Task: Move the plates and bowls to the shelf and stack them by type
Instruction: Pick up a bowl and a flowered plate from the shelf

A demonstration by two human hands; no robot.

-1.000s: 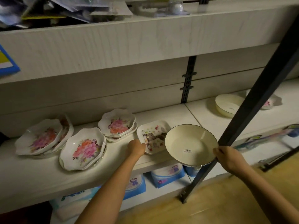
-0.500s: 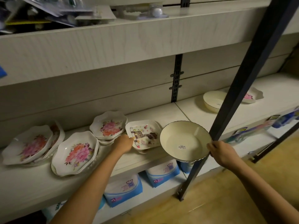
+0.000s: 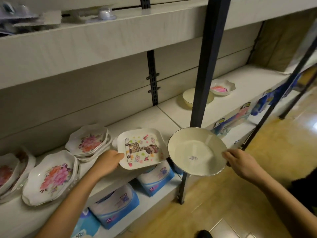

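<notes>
Hands closed: left hand (image 3: 107, 162) grips cartoon plate (image 3: 141, 147), right hand (image 3: 240, 163) grips cream bowl (image 3: 197, 150)

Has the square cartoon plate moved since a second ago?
Yes. The left hand has lifted the square cartoon plate off the shelf; it now tilts out past the front edge, further from the flower plate stack.

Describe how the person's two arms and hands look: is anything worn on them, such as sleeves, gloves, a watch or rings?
Both forearms are bare as far as the picture shows; no sleeve reaches into view. The left hand and the right hand wear no gloves. No watch, bracelet or ring is visible on the wrists or fingers. No markings can be seen, though the light is dim.
</notes>
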